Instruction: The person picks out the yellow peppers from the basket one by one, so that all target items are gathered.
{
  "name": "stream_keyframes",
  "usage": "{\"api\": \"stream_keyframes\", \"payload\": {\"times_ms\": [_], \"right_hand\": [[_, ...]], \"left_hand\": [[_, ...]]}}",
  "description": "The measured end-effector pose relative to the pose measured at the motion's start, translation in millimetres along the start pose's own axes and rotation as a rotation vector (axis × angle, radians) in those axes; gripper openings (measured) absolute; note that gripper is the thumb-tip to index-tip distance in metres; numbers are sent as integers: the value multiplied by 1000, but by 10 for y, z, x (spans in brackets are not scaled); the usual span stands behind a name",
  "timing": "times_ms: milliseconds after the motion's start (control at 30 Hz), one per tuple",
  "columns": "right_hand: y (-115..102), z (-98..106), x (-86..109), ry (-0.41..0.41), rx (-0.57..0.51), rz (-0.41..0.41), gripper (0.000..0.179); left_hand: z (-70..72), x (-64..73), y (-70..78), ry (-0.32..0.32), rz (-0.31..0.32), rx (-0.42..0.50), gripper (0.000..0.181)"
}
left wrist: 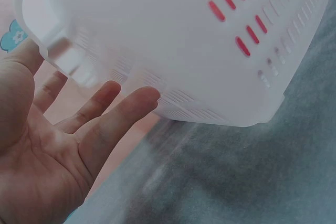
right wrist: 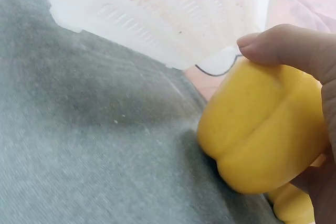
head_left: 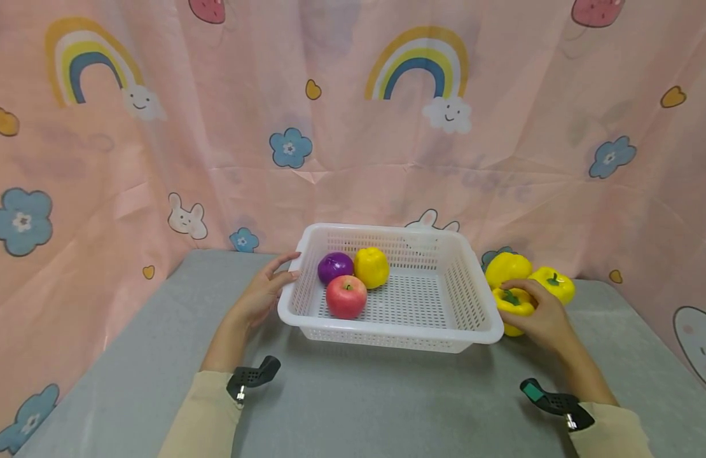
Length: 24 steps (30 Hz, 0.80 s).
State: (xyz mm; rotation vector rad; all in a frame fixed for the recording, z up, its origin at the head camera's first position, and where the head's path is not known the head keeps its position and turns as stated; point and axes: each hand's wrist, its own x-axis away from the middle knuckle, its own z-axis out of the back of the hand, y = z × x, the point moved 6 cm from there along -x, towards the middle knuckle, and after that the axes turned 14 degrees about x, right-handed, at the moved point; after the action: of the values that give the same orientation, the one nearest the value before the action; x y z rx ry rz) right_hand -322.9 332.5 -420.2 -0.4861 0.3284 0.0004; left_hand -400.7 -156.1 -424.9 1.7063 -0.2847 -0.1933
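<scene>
A white plastic basket [head_left: 387,334] with slotted walls stands in the middle of the table. Inside, toward its left end, lie a red apple [head_left: 346,298], a glossy purple round item [head_left: 334,267] and a yellow bell pepper [head_left: 372,268]. My left hand [head_left: 265,294] touches the basket's left rim, its fingers extended along the outer wall in the left wrist view. To the right of the basket, my right hand [head_left: 539,313] grips another yellow bell pepper [right wrist: 262,129], thumb on one side. Two more yellow bell peppers [head_left: 506,268] [head_left: 553,284] sit just behind that hand.
The grey table [head_left: 364,407] carries everything. A pink curtain [head_left: 353,191] printed with rainbows, flowers and rabbits hangs along its back edge. Black wrist mounts [head_left: 252,378] [head_left: 556,402] stick out from both forearms.
</scene>
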Motion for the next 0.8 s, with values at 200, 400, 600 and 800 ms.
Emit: {"api": "stream_keyframes", "payload": {"times_ms": [200,400,600,800], "right_hand": [[32,21,2,-49,-23,7,54],[24,91,4,-112,22,38,56],[42,132,17,-197,48,27,64],[59,141,35,-252,41,-4,73]], "left_hand": [[-1,-1,-6,-2,-3,6,55],[2,-1,-12,-9,-10,11,55],[4,-2,-13,-12,-15,3,55],[7,-6,-15,-10,-13,2,55]]}}
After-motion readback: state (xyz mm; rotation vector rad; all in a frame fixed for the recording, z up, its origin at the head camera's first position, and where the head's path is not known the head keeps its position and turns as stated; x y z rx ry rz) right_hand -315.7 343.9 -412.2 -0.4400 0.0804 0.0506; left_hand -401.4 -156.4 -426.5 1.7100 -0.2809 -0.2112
